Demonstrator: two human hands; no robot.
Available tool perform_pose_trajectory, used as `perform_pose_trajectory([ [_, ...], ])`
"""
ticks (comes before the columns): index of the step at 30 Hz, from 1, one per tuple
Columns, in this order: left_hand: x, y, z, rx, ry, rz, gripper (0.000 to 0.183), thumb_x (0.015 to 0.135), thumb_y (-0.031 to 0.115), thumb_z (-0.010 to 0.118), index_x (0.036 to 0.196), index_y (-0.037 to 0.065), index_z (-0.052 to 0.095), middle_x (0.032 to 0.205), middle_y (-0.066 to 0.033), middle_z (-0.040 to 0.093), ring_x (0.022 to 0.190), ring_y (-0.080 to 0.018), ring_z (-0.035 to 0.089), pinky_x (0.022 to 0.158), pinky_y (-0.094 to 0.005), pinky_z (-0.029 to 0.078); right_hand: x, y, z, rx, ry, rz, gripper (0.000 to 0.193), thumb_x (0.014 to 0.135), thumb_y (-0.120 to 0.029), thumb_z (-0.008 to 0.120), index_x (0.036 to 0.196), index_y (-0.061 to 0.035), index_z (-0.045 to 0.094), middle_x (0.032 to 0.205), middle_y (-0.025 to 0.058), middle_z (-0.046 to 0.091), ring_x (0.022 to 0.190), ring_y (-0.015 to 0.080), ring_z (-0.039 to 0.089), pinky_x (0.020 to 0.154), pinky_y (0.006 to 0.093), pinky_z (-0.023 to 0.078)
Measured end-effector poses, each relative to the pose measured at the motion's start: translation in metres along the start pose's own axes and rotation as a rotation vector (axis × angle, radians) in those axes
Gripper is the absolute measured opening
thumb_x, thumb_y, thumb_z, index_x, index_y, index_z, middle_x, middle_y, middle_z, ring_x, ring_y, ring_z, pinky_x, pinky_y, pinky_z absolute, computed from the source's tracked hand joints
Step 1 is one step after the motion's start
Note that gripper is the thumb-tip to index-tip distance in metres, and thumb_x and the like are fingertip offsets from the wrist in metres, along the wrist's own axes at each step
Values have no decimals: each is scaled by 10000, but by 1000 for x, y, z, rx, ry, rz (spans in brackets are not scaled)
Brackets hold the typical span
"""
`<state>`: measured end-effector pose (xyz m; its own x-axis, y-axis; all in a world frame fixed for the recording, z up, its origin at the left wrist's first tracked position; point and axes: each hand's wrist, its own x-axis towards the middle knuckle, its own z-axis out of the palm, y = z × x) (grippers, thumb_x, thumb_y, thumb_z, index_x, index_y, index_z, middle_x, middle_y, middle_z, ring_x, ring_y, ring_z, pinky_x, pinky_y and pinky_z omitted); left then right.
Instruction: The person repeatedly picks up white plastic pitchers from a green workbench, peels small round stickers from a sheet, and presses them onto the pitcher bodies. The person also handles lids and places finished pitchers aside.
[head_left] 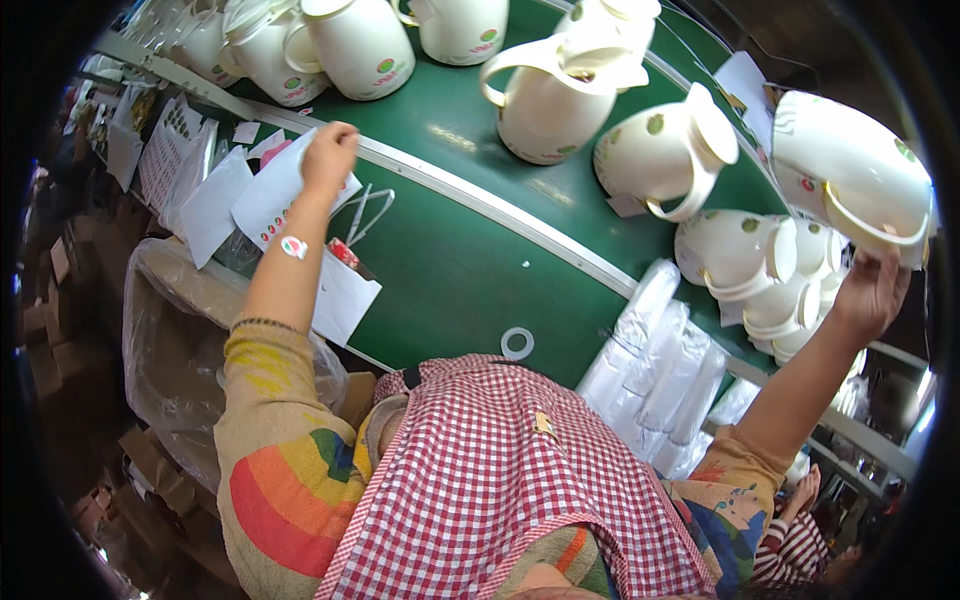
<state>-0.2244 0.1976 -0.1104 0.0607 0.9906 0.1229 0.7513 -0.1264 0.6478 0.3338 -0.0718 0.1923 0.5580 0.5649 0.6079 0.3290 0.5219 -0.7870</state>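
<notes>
At the far right, my right hand (pixel 872 296) grips a large cream jug (pixel 850 150) by its handle end; the jug lies tilted over, with a small round sticker and green fruit prints on its side. On the left, my left hand (pixel 330 158) is closed, its fingers curled over a white sheet of round red-and-green stickers (pixel 285 195). Whatever the fingers hold is hidden. One round sticker (pixel 293 247) clings to my left forearm. A tipped cream jug (pixel 655 150) and an upright open one (pixel 555 110) stand on the green surface between my hands.
More cream jugs (pixel 355 50) line the far side, and several lie stacked (pixel 745 250) at the right. Rolled clear plastic bags (pixel 645 370) and a tape ring (pixel 517 344) lie near me. A metal rail (pixel 470 205) crosses the green table (pixel 430 290). A plastic-lined box (pixel 165 330) stands left.
</notes>
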Motion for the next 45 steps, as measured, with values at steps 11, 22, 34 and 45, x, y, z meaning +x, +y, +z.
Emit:
perform_pose_trajectory([
  [11, 105, -100, -8, 607, 28, -285, 379, 753, 315, 630, 1100, 162, 647, 1163, -105, 603, 1045, -326, 583, 884, -426, 470, 84, 280, -67, -306, 161, 464, 196, 856, -153, 664, 757, -62, 522, 607, 40, 541, 533, 140, 523, 541, 235, 422],
  [22, 134, -116, 2, 504, -185, -481, 600, 742, 397, 663, 1269, 139, 541, 1239, -123, 575, 1141, -290, 546, 936, -389, 431, 31, 314, -82, -318, 117, 638, 153, 885, -134, 620, 793, -49, 533, 678, 59, 601, 565, 125, 572, 538, 248, 480],
  [34, 133, -140, 11, 208, -50, -547, 366, 708, 276, 722, 999, 68, 642, 1049, -134, 654, 980, -289, 618, 838, -363, 466, 6, 251, -64, -805, 8, 889, 241, 876, -243, 615, 1030, -57, 613, 907, 35, 644, 694, 119, 596, 558, 251, 436],
  [45, 134, -140, 19, 211, -12, -459, 334, 707, 249, 706, 988, 73, 665, 1049, -128, 657, 977, -287, 619, 850, -359, 467, -65, 141, -71, -571, 195, 540, 179, 916, -165, 574, 1007, -15, 608, 856, 38, 620, 672, 86, 555, 559, 184, 377],
])
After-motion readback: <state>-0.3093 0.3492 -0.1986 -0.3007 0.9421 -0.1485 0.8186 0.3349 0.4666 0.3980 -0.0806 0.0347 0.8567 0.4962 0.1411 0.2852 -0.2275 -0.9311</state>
